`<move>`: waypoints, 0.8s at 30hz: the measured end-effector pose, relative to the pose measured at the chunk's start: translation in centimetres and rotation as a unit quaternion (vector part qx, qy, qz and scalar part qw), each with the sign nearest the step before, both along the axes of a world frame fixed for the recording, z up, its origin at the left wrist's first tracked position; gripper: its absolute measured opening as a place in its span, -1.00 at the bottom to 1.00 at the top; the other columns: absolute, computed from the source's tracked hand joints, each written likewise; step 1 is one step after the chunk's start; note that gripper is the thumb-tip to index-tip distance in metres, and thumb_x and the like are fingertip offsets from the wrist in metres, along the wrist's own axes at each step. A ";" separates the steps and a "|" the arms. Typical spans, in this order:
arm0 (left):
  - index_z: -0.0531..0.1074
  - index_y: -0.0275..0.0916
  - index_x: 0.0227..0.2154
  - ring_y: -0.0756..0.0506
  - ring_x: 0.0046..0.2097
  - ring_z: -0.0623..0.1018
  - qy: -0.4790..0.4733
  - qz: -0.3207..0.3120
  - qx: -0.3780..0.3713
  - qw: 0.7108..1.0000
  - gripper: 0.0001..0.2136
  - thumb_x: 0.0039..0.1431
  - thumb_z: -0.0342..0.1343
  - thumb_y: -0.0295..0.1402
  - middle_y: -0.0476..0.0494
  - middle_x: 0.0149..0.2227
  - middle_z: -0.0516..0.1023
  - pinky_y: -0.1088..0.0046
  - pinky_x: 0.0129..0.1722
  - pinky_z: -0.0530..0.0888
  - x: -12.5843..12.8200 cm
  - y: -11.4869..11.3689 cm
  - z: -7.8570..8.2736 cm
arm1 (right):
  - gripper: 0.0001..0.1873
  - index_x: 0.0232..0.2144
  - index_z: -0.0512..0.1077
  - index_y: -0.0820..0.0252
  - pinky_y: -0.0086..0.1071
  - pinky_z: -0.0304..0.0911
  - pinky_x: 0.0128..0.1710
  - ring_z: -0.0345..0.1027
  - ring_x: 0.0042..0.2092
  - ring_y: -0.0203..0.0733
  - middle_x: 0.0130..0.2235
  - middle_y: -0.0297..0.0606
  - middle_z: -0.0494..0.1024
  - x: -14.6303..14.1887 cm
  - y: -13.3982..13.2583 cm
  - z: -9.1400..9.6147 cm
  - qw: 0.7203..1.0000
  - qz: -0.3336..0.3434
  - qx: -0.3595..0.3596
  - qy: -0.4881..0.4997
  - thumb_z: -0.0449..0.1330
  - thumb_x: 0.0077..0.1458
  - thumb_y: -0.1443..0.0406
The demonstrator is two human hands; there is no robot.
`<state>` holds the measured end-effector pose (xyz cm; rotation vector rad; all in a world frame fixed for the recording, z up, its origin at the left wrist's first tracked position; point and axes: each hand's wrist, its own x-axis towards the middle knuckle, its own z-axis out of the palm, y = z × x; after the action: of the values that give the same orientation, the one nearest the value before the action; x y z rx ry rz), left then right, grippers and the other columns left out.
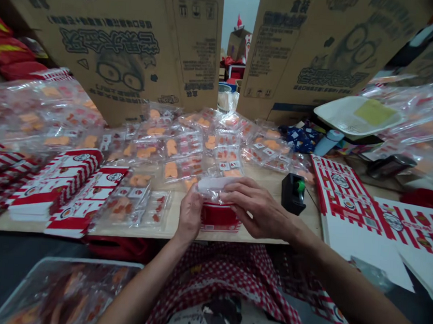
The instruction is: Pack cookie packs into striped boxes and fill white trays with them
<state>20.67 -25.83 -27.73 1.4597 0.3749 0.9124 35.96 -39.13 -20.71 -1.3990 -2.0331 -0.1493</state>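
A red-and-white striped box (219, 217) stands at the table's near edge, in front of my body. My left hand (191, 211) is wrapped round its left side. Across its top lies my right hand (252, 205), fingers bent over a clear plastic bag (215, 193) and a white flap at the box's opening. The lower fingers of this hand rest against the box's right side. What the bag contains is hidden under the fingers. Close by on the left lie clear packets (123, 203) with orange pieces and small printed cards.
A black tape dispenser (293, 194) stands right of my hands. Flat striped cartons (342, 188) lie at the right, folded ones (59, 180) at the left. Behind are many clear packets (184, 146) and tall cardboard boxes (135, 46). A white basket (357, 114) sits at back right.
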 end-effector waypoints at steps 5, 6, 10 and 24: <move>0.51 -0.20 -0.26 -0.05 -0.38 0.40 0.020 0.102 0.068 0.992 -0.64 0.35 0.01 -0.01 -0.04 -0.38 0.46 0.46 -0.36 0.37 1.1 -0.1 1.5 | -0.51 0.09 0.31 0.12 -0.04 0.39 0.06 0.44 -0.02 -0.07 -0.11 -0.16 0.56 0.4 0.2 -1.1 0.996 0.003 0.082 0.026 0.00 0.16 0.54; 0.52 -0.19 -0.23 -0.06 -0.36 0.42 0.022 0.091 0.086 0.992 -0.65 0.35 0.01 -0.03 -0.05 -0.35 0.48 0.44 -0.34 0.39 1.1 0.1 1.5 | -0.49 0.10 0.32 0.09 -0.03 0.39 0.05 0.44 0.00 -0.05 -0.09 -0.17 0.56 0.5 0.2 -1.3 0.996 -0.005 0.086 0.023 0.01 0.15 0.54; 0.49 -0.17 -0.07 -0.15 -0.18 0.53 0.052 0.020 0.118 0.991 -0.70 0.34 0.03 -0.11 -0.13 -0.17 0.56 0.36 -0.16 0.45 0.7 0.1 0.9 | -0.48 0.15 0.36 -0.05 0.18 0.24 0.16 0.28 0.23 0.17 0.19 -0.12 0.43 0.8 -1.8 -3.0 0.986 -0.130 0.097 0.046 0.14 0.16 0.44; 0.46 -0.22 -0.26 -0.02 -0.35 0.44 0.025 0.022 0.055 0.998 -0.76 0.33 0.09 -0.14 -0.03 -0.37 0.47 0.49 -0.30 0.41 5.1 1.3 2.5 | -0.56 0.25 0.14 0.01 -0.09 0.32 0.15 0.36 0.14 -0.04 0.21 -0.14 0.37 1.3 1.0 -4.9 0.896 -0.230 0.093 0.368 0.02 0.37 0.25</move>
<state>25.72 -24.51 -25.22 1.5824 0.3996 0.9461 37.31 -38.11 -25.63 -1.4926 -1.0302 -0.0052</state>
